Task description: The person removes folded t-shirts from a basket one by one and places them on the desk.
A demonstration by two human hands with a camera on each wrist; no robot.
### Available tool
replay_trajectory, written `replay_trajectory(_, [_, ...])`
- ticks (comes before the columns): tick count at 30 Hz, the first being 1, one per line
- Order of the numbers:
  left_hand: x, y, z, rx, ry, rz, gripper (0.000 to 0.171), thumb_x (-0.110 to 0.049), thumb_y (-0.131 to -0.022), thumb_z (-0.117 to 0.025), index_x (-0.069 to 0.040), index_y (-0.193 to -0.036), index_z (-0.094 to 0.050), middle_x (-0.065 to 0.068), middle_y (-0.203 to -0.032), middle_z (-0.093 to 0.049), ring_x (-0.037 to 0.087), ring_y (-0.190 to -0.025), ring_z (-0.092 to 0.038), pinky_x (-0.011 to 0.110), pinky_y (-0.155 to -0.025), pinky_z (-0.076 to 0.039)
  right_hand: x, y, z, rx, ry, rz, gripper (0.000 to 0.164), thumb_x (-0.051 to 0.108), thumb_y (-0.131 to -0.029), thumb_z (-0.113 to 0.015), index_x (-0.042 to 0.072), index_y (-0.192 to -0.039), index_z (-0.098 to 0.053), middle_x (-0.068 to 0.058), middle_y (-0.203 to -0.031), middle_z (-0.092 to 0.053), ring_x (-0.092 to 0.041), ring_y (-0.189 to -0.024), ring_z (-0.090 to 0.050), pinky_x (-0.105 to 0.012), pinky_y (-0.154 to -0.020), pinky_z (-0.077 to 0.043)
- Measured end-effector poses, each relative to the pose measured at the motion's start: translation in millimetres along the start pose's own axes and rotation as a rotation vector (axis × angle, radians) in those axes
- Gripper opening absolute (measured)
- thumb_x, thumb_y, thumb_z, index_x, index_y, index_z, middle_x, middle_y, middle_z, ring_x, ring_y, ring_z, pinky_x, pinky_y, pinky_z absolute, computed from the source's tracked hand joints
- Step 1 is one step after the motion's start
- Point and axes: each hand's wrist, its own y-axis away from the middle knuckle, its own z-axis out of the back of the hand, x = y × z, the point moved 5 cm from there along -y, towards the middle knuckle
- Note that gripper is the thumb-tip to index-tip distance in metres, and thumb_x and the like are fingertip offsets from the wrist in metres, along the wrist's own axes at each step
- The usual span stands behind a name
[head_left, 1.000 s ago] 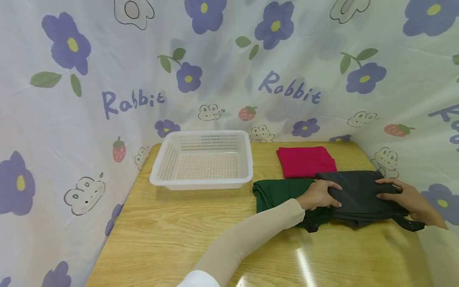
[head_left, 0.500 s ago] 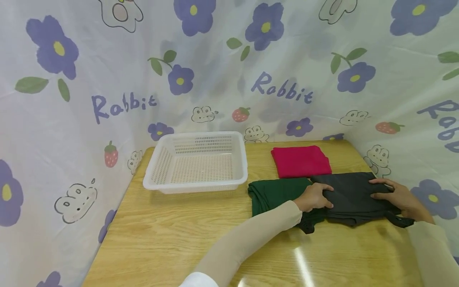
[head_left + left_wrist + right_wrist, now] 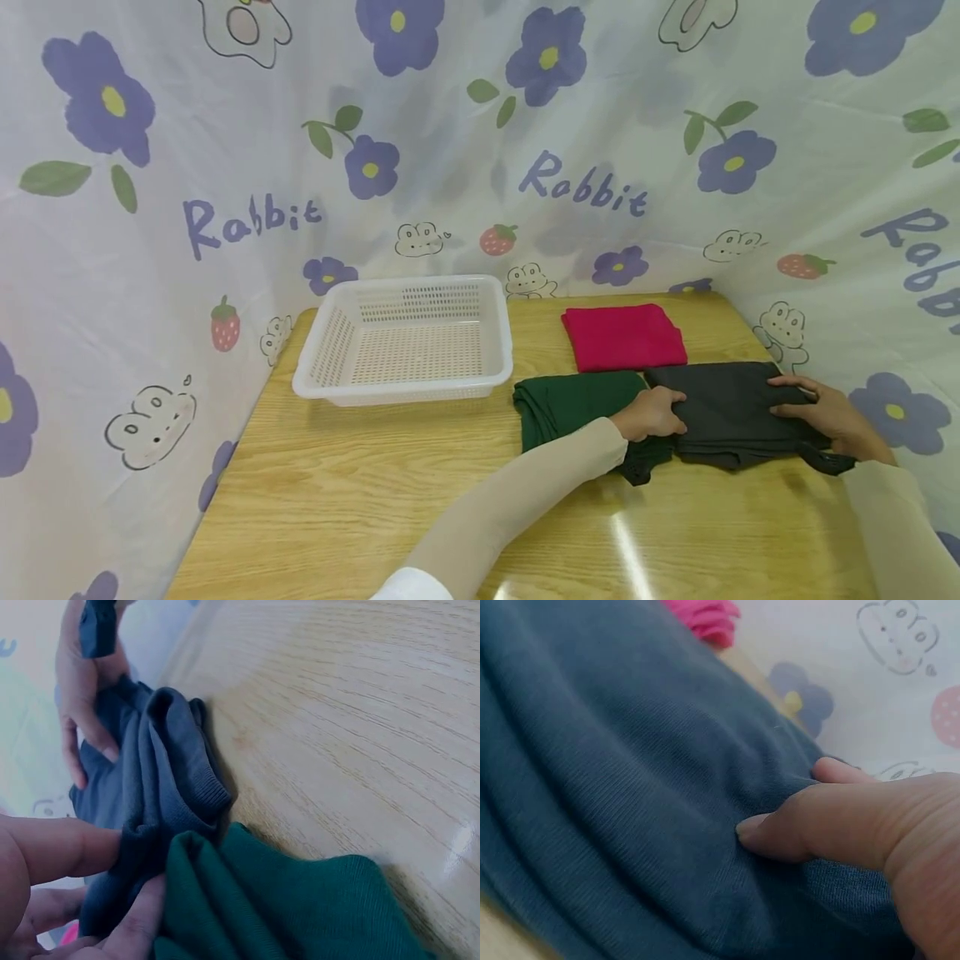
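Observation:
A folded dark grey garment [image 3: 723,408] lies on the right side of the table, with ribbed trim showing at one edge in the left wrist view. My left hand [image 3: 648,414] pinches its left edge between thumb and fingers. At its right end my right hand [image 3: 828,417] grips the cloth; in the right wrist view the thumb [image 3: 780,834] digs into the fabric and creases it. A folded dark green garment [image 3: 573,402] lies against the grey one's left side, partly under my left hand and forearm. Behind them is a folded red cloth [image 3: 624,337].
A white perforated plastic basket [image 3: 405,388] with nothing in it stands at the back left of the wooden table [image 3: 352,492]. A printed curtain [image 3: 450,167] hangs close behind the table and along both sides.
The head view has turned slightly right, so everything shifts left in it. Both hands stay at the two ends of the grey garment, which has hardly moved on the table.

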Motion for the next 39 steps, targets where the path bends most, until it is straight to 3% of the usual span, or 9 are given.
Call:
replay_trajectory(3, [-0.7, 1.1, 1.2, 0.006, -0.015, 0.006, 0.059, -0.017, -0.099, -0.072, -0.037, -0.151, -0.052, -0.006, -0.054, -0.047, 0.013, -0.045, -0.009, 0.028, -0.041, -0.019, -2, -1, -1, 0.000, 0.008, -0.013, 0.060, 0.036, -0.098, -0.073, 0.032, -0.153, -0.049, -0.048, -0.156, 0.004, -0.072, -0.134, -0.017, -0.076, -0.100, -0.035])
replay_trajectory(6, [-0.2, 1.2, 3.2, -0.003, -0.033, 0.013, 0.059, -0.018, -0.098, -0.073, -0.037, -0.151, -0.052, -0.004, -0.053, -0.051, 0.013, -0.046, -0.008, 0.029, -0.040, -0.017, -1, -3, -2, 0.002, 0.015, -0.015, 0.063, 0.038, -0.098, -0.072, 0.028, -0.155, -0.047, -0.047, -0.157, 0.003, -0.071, -0.135, -0.016, -0.076, -0.101, -0.034])
replay_trajectory(15, [0.2, 2.3, 10.2, -0.025, -0.029, 0.014, 0.056, -0.016, -0.096, -0.075, -0.031, -0.147, -0.058, -0.006, -0.079, -0.069, 0.013, -0.048, -0.011, 0.029, -0.042, -0.020, 9, -7, -6, -0.031, 0.024, 0.011, 0.060, 0.035, -0.099, -0.071, 0.021, -0.153, -0.049, -0.049, -0.155, -0.001, -0.071, -0.137, -0.012, -0.078, -0.103, -0.027])
replay_trajectory(17, [-0.5, 4.3, 11.8, -0.044, -0.034, -0.010, 0.052, -0.016, -0.095, -0.076, -0.028, -0.144, -0.061, -0.007, -0.098, -0.072, 0.008, -0.054, -0.028, 0.028, -0.046, -0.028, 9, -8, -7, -0.040, 0.027, 0.012, 0.060, 0.035, -0.099, -0.071, 0.020, -0.153, -0.049, -0.050, -0.154, -0.003, -0.071, -0.137, -0.013, -0.078, -0.103, -0.027])
replay_trajectory(20, [-2.0, 8.0, 14.7, -0.072, -0.057, -0.064, 0.044, -0.015, -0.094, -0.077, -0.022, -0.137, -0.067, -0.009, -0.129, -0.064, 0.005, -0.095, -0.055, 0.024, -0.060, -0.043, 9, -7, -8, -0.060, 0.011, 0.007, 0.059, 0.036, -0.099, -0.071, 0.018, -0.152, -0.050, -0.050, -0.154, -0.005, -0.071, -0.135, -0.016, -0.078, -0.103, -0.028])
replay_trajectory(22, [-3.0, 10.0, 18.1, -0.096, -0.082, -0.107, 0.037, -0.015, -0.094, -0.077, -0.019, -0.131, -0.071, -0.008, -0.138, -0.059, 0.010, -0.132, -0.045, 0.023, -0.076, -0.048, 11, -6, -8, -0.096, -0.005, 0.011, 0.060, 0.036, -0.101, -0.069, 0.014, -0.152, -0.048, -0.049, -0.154, -0.010, -0.070, -0.134, -0.020, -0.078, -0.101, -0.030])
replay_trajectory(24, [-2.6, 10.7, 24.8, -0.114, -0.092, -0.138, 0.030, -0.014, -0.095, -0.076, -0.017, -0.124, -0.073, -0.007, -0.131, -0.062, 0.013, -0.137, -0.042, 0.023, -0.081, -0.049, 16, -7, -8, -0.144, -0.029, 0.014, 0.062, 0.035, -0.102, -0.066, 0.008, -0.154, -0.045, -0.047, -0.155, -0.014, -0.069, -0.134, -0.023, -0.078, -0.100, -0.031])
replay_trajectory(33, [-7.0, 19.9, 61.8, -0.117, -0.087, -0.285, 0.020, -0.010, -0.100, -0.067, -0.006, -0.119, -0.071, -0.005, -0.099, -0.068, 0.009, -0.068, -0.065, 0.019, -0.058, -0.051, 43, -3, -1, -0.292, -0.064, 0.083, 0.054, 0.043, -0.102, -0.064, 0.017, -0.147, -0.049, -0.030, -0.147, -0.039, -0.054, -0.126, -0.040, -0.075, -0.098, -0.036])
replay_trajectory(39, [-8.5, 34.0, 86.5, -0.092, -0.154, -0.416, 0.021, -0.011, -0.103, -0.063, -0.004, -0.122, -0.070, -0.004, -0.097, -0.069, 0.006, -0.072, -0.066, 0.016, -0.061, -0.051, 62, -2, -6, -0.267, 0.012, 0.140, 0.055, 0.049, -0.101, -0.064, 0.020, -0.146, -0.051, 0.000, -0.130, -0.053, 0.003, -0.099, -0.048, -0.065, -0.094, -0.045])
